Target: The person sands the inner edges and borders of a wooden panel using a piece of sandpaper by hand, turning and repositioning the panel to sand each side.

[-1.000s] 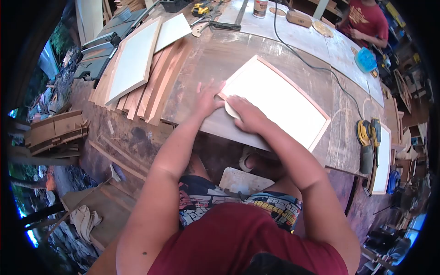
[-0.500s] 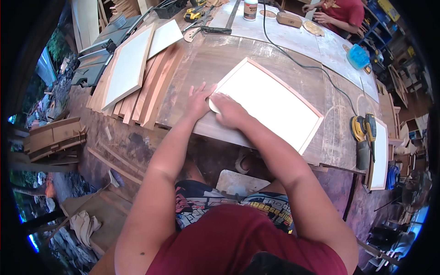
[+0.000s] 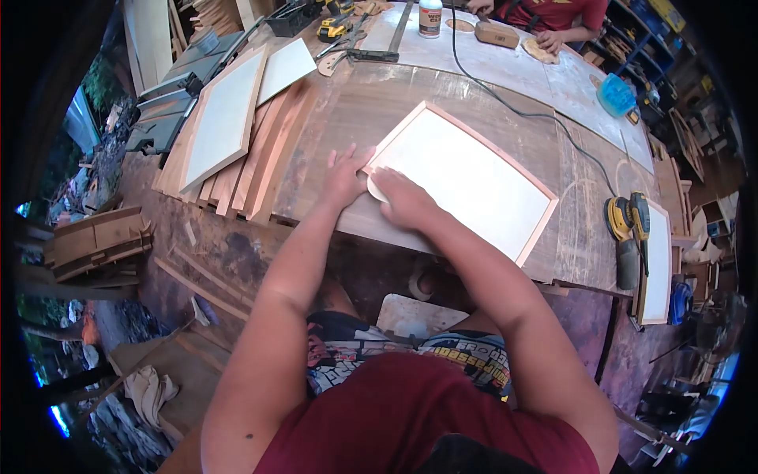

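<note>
A framed white panel (image 3: 466,178) with a thin wooden border lies flat and angled on the wooden worktable (image 3: 371,103). My left hand (image 3: 344,178) rests at the panel's left corner, its fingers stretched out and somewhat apart. My right hand (image 3: 403,199) presses down beside it on the near left edge of the frame. Under its fingers sticks out a pale, round-edged sheet (image 3: 376,189) that looks like a sanding disc. The palm of my right hand hides the rest of that sheet and part of the frame's edge.
On the left, another framed panel (image 3: 225,118) lies across wooden strips (image 3: 264,158). A yellow sander (image 3: 625,217) stands on the right edge, its cord (image 3: 521,113) crossing the table. Farther back are a glue bottle (image 3: 429,17), a wooden block (image 3: 497,34) and a co-worker's hand (image 3: 550,39).
My right hand has shifted slightly toward me along the frame's edge, with the pale sheet under it. My left hand stays at the corner. The co-worker's hand has moved down onto the table.
</note>
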Demonstrator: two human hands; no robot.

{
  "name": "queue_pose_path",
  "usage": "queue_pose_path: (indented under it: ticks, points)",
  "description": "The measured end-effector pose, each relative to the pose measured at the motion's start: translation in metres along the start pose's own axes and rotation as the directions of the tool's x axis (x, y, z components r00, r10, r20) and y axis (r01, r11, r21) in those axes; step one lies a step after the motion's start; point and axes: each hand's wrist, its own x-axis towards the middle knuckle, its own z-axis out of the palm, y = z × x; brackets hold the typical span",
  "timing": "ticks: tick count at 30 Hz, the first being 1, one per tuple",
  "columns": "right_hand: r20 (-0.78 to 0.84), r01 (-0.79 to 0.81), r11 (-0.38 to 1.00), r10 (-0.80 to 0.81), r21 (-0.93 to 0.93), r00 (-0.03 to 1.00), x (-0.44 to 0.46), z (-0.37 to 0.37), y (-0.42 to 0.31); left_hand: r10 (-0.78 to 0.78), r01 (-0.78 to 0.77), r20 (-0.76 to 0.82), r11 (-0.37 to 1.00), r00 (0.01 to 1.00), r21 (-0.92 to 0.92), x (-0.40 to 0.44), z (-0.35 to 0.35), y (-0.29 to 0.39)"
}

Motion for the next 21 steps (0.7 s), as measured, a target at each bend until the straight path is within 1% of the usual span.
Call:
queue_pose_path:
  ticks: [1,3,5,7,9,11,12,13,16,20,21]
  points:
    - [0.032,-0.022,1.0,0.022,0.018,0.999,-0.005,-0.005,0.0,0.011,-0.011,0.014,1.0,1.0,0.013,-0.001,-0.003,0.002]
    - [0.015,-0.026,0.999,0.025,0.033,1.0,-0.001,-0.003,0.0,0.02,-0.02,0.03,0.999,0.999,0.027,-0.001,-0.002,0.001]
    - [-0.004,-0.038,0.998,0.039,0.055,0.999,0.006,0.004,-0.003,-0.014,0.014,-0.006,1.0,1.0,0.016,0.001,0.006,-0.002]
    - [-0.027,0.0,1.0,0.0,0.01,1.0,0.022,0.012,-0.005,-0.016,0.016,0.001,1.0,1.0,-0.001,0.001,0.005,-0.001]
    - [-0.041,0.014,1.0,-0.014,0.007,0.999,0.018,0.015,-0.001,-0.022,0.022,0.006,1.0,1.0,-0.015,0.002,0.004,-0.003]
    - [-0.052,0.022,1.0,-0.022,0.003,0.998,0.003,0.013,0.006,-0.015,0.015,-0.013,1.0,1.0,-0.003,0.001,0.007,-0.005]
    - [-0.021,0.009,1.0,-0.009,0.007,1.0,-0.012,0.004,0.005,-0.016,0.016,-0.015,1.0,1.0,-0.008,0.001,0.005,-0.003]
    - [0.008,-0.005,1.0,0.005,0.011,1.0,-0.029,-0.005,0.005,-0.02,0.02,0.01,1.0,1.0,0.005,0.0,0.0,0.001]
    - [0.002,-0.03,0.998,0.03,0.051,1.0,-0.081,-0.024,0.005,-0.033,0.033,0.043,0.999,0.998,0.016,-0.001,-0.004,0.006]
    - [-0.006,-0.067,0.991,0.068,0.12,0.998,-0.091,-0.024,0.012,-0.026,0.026,0.037,1.0,0.999,0.017,-0.001,-0.002,0.005]
    - [-0.042,-0.023,0.997,0.026,0.075,0.999,-0.079,-0.017,0.016,-0.023,0.023,0.041,1.0,0.999,0.02,-0.001,-0.001,0.005]
